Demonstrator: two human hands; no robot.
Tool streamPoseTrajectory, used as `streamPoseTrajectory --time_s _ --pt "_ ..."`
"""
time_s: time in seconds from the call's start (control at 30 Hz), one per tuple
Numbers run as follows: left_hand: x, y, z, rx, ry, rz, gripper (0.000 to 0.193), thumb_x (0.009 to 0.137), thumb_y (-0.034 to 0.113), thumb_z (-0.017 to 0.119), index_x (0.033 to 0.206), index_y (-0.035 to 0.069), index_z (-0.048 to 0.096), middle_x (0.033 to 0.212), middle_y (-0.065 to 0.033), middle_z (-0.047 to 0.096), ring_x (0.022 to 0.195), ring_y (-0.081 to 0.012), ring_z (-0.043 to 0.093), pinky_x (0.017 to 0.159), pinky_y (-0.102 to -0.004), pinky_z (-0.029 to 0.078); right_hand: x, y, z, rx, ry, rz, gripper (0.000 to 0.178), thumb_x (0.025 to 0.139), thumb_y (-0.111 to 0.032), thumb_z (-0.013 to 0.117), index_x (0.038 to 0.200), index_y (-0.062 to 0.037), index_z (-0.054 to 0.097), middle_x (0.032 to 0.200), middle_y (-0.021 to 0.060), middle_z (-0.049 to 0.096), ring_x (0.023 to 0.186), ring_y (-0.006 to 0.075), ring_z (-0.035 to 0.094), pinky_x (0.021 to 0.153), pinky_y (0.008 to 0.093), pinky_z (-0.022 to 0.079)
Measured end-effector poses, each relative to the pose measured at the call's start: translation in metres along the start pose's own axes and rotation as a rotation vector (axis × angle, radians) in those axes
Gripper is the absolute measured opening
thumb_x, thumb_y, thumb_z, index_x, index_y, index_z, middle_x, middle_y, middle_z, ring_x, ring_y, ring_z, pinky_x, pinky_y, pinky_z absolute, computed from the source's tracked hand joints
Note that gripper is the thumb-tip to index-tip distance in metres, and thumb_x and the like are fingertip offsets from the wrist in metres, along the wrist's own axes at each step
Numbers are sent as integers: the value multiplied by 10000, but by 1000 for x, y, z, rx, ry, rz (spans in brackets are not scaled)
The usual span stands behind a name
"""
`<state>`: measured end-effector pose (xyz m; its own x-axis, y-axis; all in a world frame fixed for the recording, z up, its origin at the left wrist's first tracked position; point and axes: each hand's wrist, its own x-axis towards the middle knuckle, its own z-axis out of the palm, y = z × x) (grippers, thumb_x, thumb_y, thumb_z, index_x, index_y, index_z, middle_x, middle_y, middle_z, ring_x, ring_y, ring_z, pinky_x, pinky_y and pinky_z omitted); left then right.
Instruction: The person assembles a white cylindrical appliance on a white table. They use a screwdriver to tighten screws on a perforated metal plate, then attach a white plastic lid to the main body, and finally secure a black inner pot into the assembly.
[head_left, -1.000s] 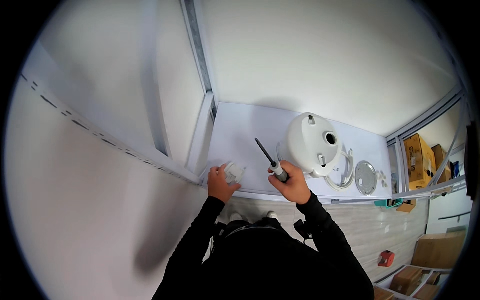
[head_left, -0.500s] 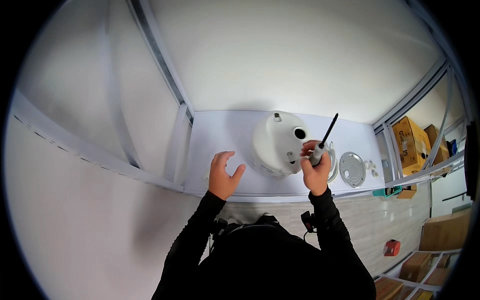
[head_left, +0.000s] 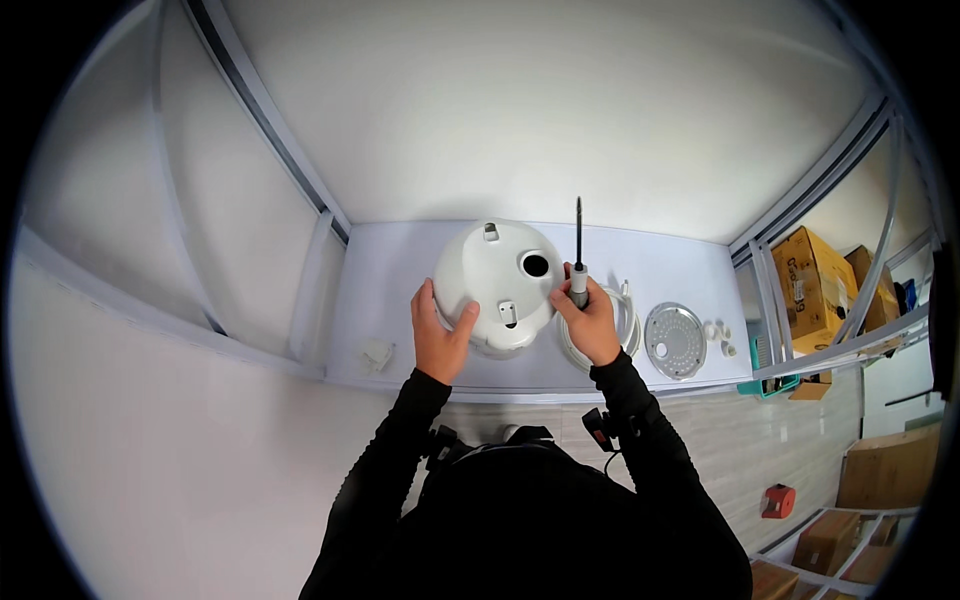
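A white, rounded appliance housing (head_left: 470, 265) stands on the table with a dark round hole and two small recessed slots in its upturned face. My left hand (head_left: 440, 335) grips its near left side, the thumb lying on the upper face and the fingers along the edge. At the right side, my right hand (head_left: 592, 328) is closed around the grey handle of a screwdriver (head_left: 579, 240) whose dark shaft points up and away from me. The right fingertips and thumb also rest against the housing's right edge. A coiled white cable (head_left: 632, 325) lies partly hidden behind the right hand.
On the white table (head_left: 400, 245), a perforated metal disc (head_left: 678, 338) lies right of the cable, with several small white parts (head_left: 722, 335) beside it. A small pale piece (head_left: 378, 354) sits near the left front edge. Frame posts and boxes (head_left: 815, 290) stand at the right.
Both hands have come onto the housing; before, the left was held apart from it with fingers spread. The housing sits further left, and the screwdriver points straighter ahead. The whole view has shifted slightly.
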<state>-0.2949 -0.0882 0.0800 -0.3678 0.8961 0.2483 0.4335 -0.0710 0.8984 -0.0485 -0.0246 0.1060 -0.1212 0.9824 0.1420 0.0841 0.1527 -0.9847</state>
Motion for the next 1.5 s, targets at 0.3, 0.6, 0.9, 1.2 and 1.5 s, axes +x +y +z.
streamPoseTrajectory --time_s 0.3,0.6,0.9,1.2,1.5 --pt "-6 8 13 -51 91 -29 925 893 343 770 1533 -105 276 1457 -251 398 1330 -376 455 1121 -465 397 0 6 -7 114 -61 -64 154 934 -17 715 1075 -1 654 1132 59 670 1112 114 605 962 307 487" --pt "-11 33 9 1 131 56 954 863 269 792 1559 -97 252 1434 -235 463 1329 -334 485 1103 -454 419 6 4 -16 183 -60 -201 203 923 -22 722 1100 -29 624 1212 81 648 979 117 601 865 296 508" --pt "-27 69 -7 -272 53 77 1015 836 79 806 1601 -69 156 1486 -192 451 1223 -290 620 972 -398 555 2 -22 -29 216 -82 -179 199 891 -11 754 1002 -49 593 1332 153 624 982 143 615 862 306 510" --pt "-45 73 -10 -343 58 92 1052 801 -11 809 1604 -22 128 1486 -162 446 1282 -297 586 975 -422 570 -10 -22 -42 296 -163 -203 257 899 -37 787 991 -63 549 1204 134 661 1026 154 610 876 323 493" --pt "-67 55 -8 -358 108 213 909 762 -33 825 1472 10 259 1405 -163 475 1281 -284 575 1023 -428 532 -31 -19 -58 297 -258 -243 416 773 -25 903 968 -78 539 1159 118 657 1100 199 617 978 385 482"
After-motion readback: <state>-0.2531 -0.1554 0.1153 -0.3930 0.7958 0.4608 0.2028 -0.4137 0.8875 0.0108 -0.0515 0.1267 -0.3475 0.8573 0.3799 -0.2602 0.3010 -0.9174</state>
